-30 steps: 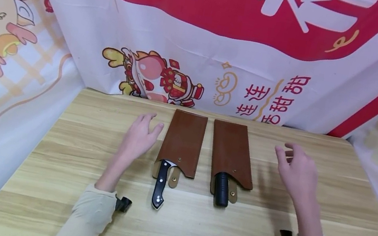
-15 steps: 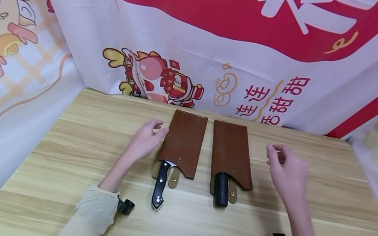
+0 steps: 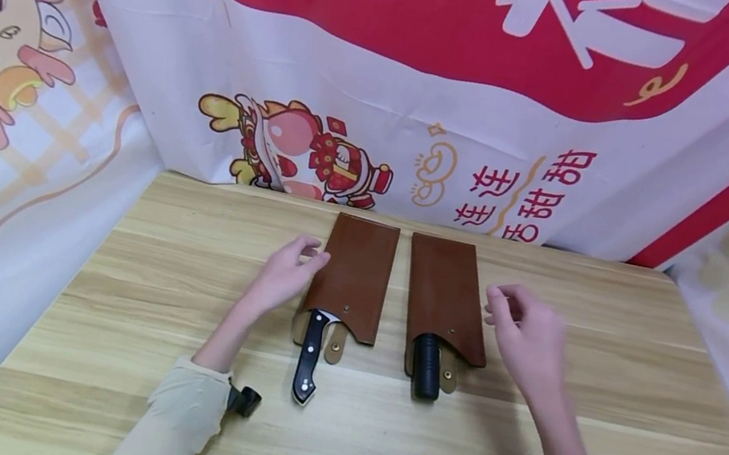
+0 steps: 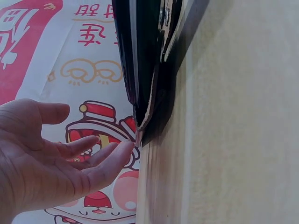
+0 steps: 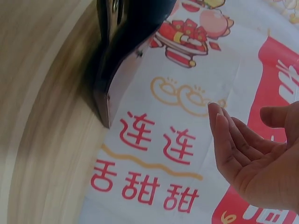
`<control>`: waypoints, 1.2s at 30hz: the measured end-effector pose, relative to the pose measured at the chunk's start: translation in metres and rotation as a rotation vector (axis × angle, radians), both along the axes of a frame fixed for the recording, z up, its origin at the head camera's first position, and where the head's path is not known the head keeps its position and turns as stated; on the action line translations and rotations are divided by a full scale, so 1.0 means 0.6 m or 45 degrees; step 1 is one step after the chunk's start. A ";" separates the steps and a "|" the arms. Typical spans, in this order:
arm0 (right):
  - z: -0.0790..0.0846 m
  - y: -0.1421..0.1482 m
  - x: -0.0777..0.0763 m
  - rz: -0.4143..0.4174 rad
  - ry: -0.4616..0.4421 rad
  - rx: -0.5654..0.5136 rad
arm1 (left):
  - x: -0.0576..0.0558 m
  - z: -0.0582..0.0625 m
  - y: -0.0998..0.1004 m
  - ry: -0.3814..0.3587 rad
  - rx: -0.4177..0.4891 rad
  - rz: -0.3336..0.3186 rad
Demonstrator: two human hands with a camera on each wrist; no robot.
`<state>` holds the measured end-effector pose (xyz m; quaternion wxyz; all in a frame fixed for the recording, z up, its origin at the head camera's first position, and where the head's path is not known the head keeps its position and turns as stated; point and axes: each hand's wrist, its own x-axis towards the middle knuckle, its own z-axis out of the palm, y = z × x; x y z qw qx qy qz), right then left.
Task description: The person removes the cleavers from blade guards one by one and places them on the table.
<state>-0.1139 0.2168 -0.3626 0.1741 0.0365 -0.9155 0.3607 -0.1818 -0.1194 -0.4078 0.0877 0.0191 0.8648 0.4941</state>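
Observation:
Two brown leather sheaths lie side by side on the wooden table. From the left sheath [image 3: 357, 267] a knife with a black riveted handle [image 3: 309, 356] sticks out toward me. A smooth black handle [image 3: 427, 369] protrudes from the right sheath [image 3: 447, 287]; its blade is hidden inside. My left hand [image 3: 286, 275] hovers by the left sheath's left edge, fingers loosely bent and holding nothing. In the left wrist view, the left hand [image 4: 60, 158] has its thumb apart from the fingers. My right hand [image 3: 528, 338] is just right of the right sheath, its fingers relaxed around nothing.
A strap with a snap stud [image 3: 335, 343] lies beside the left handle, and another strap [image 3: 449, 377] beside the right one. A printed cloth [image 3: 361, 80] hangs along the table's back edge and both sides. Each wrist wears a small black mount [image 3: 244, 401].
My right hand has moved left, closer to the right sheath. The left hand has shifted slightly right, toward the left sheath. Both sheaths and handles lie where they were.

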 end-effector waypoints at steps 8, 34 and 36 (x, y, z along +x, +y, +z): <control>-0.005 -0.027 0.011 0.082 -0.139 -0.119 | 0.000 -0.004 0.003 -0.043 0.011 -0.007; -0.041 -0.111 0.034 0.346 -0.584 -0.644 | -0.003 -0.014 0.002 -0.158 0.013 -0.015; -0.046 -0.117 0.037 0.368 -0.618 -0.678 | -0.003 -0.014 0.002 -0.174 0.021 -0.014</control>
